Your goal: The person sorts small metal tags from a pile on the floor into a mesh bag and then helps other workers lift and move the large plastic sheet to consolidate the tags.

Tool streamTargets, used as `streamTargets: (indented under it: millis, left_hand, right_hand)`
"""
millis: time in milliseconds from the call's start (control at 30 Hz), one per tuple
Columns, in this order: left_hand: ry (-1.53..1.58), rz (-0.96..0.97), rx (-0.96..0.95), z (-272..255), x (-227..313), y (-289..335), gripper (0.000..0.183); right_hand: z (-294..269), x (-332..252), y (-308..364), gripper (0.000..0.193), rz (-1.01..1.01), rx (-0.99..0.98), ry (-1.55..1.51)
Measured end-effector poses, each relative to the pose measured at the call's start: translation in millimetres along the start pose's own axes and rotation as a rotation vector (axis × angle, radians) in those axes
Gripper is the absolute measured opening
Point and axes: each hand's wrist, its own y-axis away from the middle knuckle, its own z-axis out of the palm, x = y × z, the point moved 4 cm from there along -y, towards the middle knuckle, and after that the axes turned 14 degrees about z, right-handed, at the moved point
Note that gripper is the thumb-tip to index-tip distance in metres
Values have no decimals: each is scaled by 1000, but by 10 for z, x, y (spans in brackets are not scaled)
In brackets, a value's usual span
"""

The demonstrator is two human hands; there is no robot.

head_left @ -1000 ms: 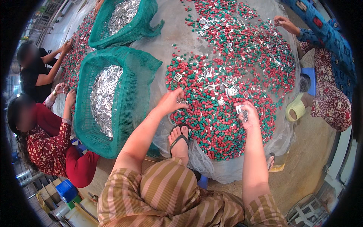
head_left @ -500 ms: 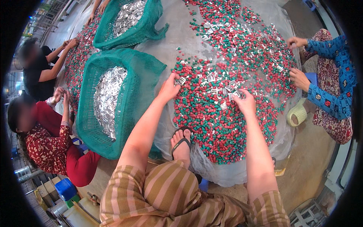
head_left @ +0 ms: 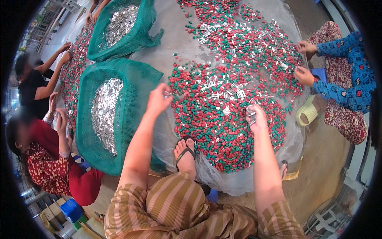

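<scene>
My left hand (head_left: 159, 99) is pinched on a small slotted silver metal piece (head_left: 167, 94). It hovers at the left edge of a spread of red and green tumbling stones (head_left: 223, 147), near the net-lined green basket (head_left: 84, 119). Inside that basket lies a heap of silver metal pieces (head_left: 105, 113). Over the right part of the stones, my right hand (head_left: 258, 118) is closed around several of the slotted silver pieces (head_left: 250, 114). More slotted pieces (head_left: 240, 92) lie loose on top of the stones between my hands.
A second net-lined basket (head_left: 97, 42) stands beyond the first. Across on the right, a co-worker's hands (head_left: 305, 75) reach to the pile's edge. Two people sit at the left along another strip of stones (head_left: 75, 65). My sandalled foot (head_left: 185, 159) rests by the plastic sheet (head_left: 159, 137).
My left hand has drawn left off the stones with a piece in its fingers. The right hand has lifted back from the loose pieces, gripping several. The view has shifted slightly.
</scene>
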Motion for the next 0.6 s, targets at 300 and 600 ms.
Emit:
streamTargets:
  millis: [300, 600]
  left_hand:
    - [-1061, -18, 536, -1649, 554, 34, 30]
    - [1618, -716, -310, 707, 1467, 419, 57]
  right_hand:
    - [81, -55, 365, 17, -89, -58, -47]
    - [1567, 328, 1112, 11, -1072, 131, 749]
